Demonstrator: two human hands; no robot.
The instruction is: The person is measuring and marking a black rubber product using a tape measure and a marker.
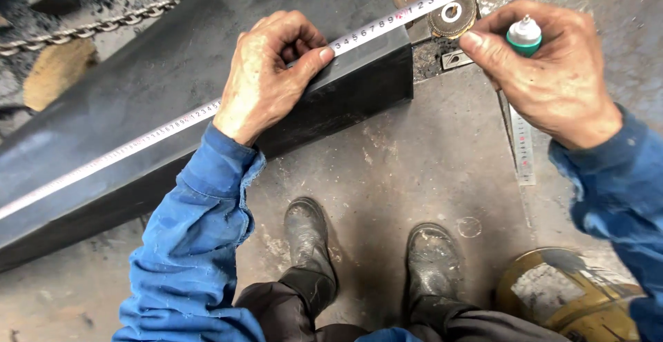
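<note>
A long black square steel tube [138, 100] lies slanted across the view, its cut end at the upper middle. A white measuring tape [387, 21] runs along its top edge and past the end. My left hand [266, 73] presses the tape down on the tube near its end, thumb on the tape. To the right, beyond the tube's end, my right hand [552, 73] holds a green marker pen with a white tip [524, 35] and also touches the tape. Both sleeves are blue.
A round abrasive disc [451, 16] lies under the tape past the tube's end. A steel ruler [522, 145] rests on the metal floor plate [414, 169]. My two dark boots stand below. A yellow-brown drum [566, 297] sits at lower right, a chain [90, 26] at upper left.
</note>
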